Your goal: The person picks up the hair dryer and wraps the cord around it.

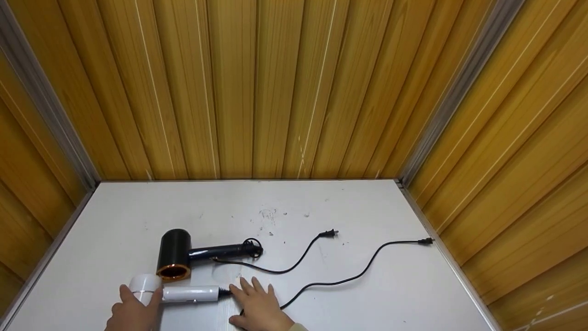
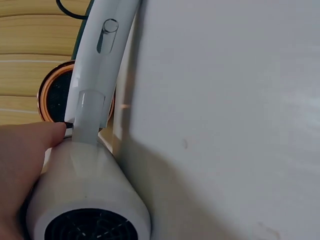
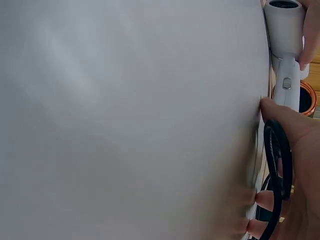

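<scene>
A white hair dryer [image 1: 190, 293] lies on its side near the front of the table, its handle pointing right. My left hand [image 1: 133, 312] grips its head, thumb on one side and fingers on the other. The left wrist view shows the dryer's dark intake grille [image 2: 92, 226] and the switch on its handle. Just past the handle's end, my right hand [image 1: 259, 305] rests with fingers spread over the dryer's black cord [image 1: 340, 281]. A cord loop [image 3: 286, 165] bulges by the palm in the right wrist view. Part of the cord is hidden beneath this hand.
Behind the white dryer lies a black hair dryer [image 1: 174, 248] with a copper-coloured rim. Its cord [image 1: 275, 272] curves right to a plug [image 1: 328, 233]. The other cord's plug [image 1: 426, 241] lies near the right table edge. Wood-look panels [image 1: 275, 92] enclose the white table [image 1: 367, 202].
</scene>
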Motion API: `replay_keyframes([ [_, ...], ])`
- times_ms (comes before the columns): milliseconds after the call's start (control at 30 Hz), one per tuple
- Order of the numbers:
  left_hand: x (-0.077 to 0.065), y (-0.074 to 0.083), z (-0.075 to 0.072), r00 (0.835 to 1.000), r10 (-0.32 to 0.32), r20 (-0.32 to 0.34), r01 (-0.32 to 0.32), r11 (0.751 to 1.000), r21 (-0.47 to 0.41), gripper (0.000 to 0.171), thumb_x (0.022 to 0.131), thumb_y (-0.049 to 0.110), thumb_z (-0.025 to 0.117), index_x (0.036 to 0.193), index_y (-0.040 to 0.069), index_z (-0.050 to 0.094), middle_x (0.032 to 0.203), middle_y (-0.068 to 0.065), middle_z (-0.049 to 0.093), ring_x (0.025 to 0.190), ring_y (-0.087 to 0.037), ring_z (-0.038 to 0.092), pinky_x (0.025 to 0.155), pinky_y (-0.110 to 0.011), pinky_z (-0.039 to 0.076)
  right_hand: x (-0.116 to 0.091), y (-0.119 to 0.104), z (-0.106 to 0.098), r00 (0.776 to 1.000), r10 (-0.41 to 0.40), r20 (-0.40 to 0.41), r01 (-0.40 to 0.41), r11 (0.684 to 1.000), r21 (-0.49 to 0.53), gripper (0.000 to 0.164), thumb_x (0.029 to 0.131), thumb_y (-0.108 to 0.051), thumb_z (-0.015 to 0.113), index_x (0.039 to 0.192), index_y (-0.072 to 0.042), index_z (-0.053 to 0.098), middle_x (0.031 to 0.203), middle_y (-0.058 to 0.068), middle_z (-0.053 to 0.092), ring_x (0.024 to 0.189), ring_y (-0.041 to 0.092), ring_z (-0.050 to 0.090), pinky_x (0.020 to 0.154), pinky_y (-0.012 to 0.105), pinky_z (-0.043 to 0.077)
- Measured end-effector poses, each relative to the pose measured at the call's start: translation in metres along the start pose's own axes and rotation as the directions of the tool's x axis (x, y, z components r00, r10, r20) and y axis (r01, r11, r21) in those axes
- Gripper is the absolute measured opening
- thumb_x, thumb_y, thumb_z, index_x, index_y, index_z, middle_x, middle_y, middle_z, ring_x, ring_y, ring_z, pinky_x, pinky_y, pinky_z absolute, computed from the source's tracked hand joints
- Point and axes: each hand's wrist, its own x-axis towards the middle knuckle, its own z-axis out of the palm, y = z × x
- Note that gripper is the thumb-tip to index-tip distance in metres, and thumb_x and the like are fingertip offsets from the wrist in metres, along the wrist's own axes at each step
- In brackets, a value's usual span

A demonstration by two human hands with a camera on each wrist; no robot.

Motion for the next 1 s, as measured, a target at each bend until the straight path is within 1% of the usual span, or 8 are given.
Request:
replay_keyframes([
  [133,0.002,-0.009,-0.006,0.998,0.037,0.043,-0.034,0.997,-0.063,0.103,0.069,0.067,0.056,0.117,-0.020,0.027,0.089,-0.037,0.049,0.073,-0.039,0.054,0.062,-0.046,0.048,-0.001,0.001,0.000,0.999,-0.004,-0.038,0.003,1.000,-0.027,0.063,0.081,-0.055,0.053,0.135,-0.027,0.038,0.140,-0.003,0.037,0.128,0.025,0.034,0.090,0.057,0.035],
  [233,0.001,-0.015,-0.008,0.996,0.057,0.074,-0.051,0.995,-0.088,0.113,0.054,0.080,0.055,0.102,-0.021,0.040,0.081,-0.032,0.053,0.070,-0.033,0.055,0.058,-0.039,0.047,-0.003,0.003,0.001,0.998,-0.014,-0.062,0.011,0.998,-0.054,0.060,0.081,-0.052,0.054,0.130,-0.020,0.046,0.138,-0.001,0.041,0.127,0.023,0.036,0.090,0.055,0.037],
  [300,0.001,-0.017,-0.007,0.993,0.053,0.103,-0.043,0.995,-0.093,0.113,0.049,0.083,0.055,0.095,-0.020,0.044,0.078,-0.028,0.055,0.069,-0.031,0.055,0.058,-0.037,0.047,-0.003,0.004,0.001,0.998,-0.020,-0.067,0.016,0.998,-0.062,0.057,0.081,-0.051,0.055,0.127,-0.017,0.049,0.137,-0.001,0.042,0.126,0.022,0.037,0.090,0.054,0.038],
  [367,0.000,-0.019,-0.006,0.990,0.037,0.136,-0.023,0.995,-0.102,0.121,0.041,0.088,0.052,0.094,-0.020,0.046,0.078,-0.026,0.055,0.069,-0.030,0.054,0.059,-0.037,0.047,-0.004,0.006,0.002,0.997,-0.032,-0.074,0.026,0.997,-0.071,0.055,0.080,-0.050,0.055,0.123,-0.016,0.051,0.135,0.000,0.044,0.125,0.022,0.038,0.089,0.052,0.039],
  [533,0.001,-0.023,0.002,0.981,-0.014,0.191,0.039,0.991,-0.130,0.126,0.038,0.087,0.055,0.102,-0.021,0.041,0.086,-0.031,0.053,0.074,-0.035,0.055,0.062,-0.041,0.049,-0.008,0.011,0.004,0.995,-0.041,-0.093,0.037,0.998,-0.046,0.048,0.078,-0.044,0.060,0.116,-0.015,0.055,0.132,0.000,0.047,0.123,0.020,0.042,0.089,0.049,0.041],
  [767,-0.003,-0.015,0.010,0.977,-0.080,0.199,0.109,0.984,-0.138,0.118,0.047,0.079,0.061,0.106,-0.021,0.039,0.091,-0.032,0.053,0.077,-0.037,0.056,0.064,-0.043,0.050,-0.015,0.018,0.003,0.995,-0.009,-0.101,0.011,1.000,0.019,0.048,0.078,-0.042,0.059,0.117,-0.014,0.054,0.130,0.002,0.049,0.122,0.020,0.043,0.092,0.046,0.040],
  [867,-0.009,-0.008,0.010,0.979,-0.080,0.189,0.114,0.978,-0.176,0.118,0.048,0.078,0.062,0.108,-0.021,0.038,0.092,-0.033,0.053,0.077,-0.038,0.056,0.063,-0.042,0.050,-0.018,0.022,0.000,0.993,0.023,-0.117,-0.016,0.998,0.058,0.045,0.083,-0.040,0.056,0.119,-0.013,0.052,0.129,0.004,0.050,0.121,0.021,0.044,0.094,0.047,0.038],
  [1000,-0.019,0.002,0.009,0.986,-0.060,0.158,0.096,0.967,-0.235,0.125,0.042,0.082,0.060,0.110,-0.021,0.038,0.092,-0.033,0.053,0.076,-0.037,0.056,0.060,-0.040,0.049,-0.022,0.026,-0.004,0.985,0.061,-0.160,-0.043,0.993,0.108,0.039,0.089,-0.037,0.049,0.120,-0.012,0.051,0.125,0.007,0.053,0.119,0.022,0.046,0.094,0.046,0.039],
])
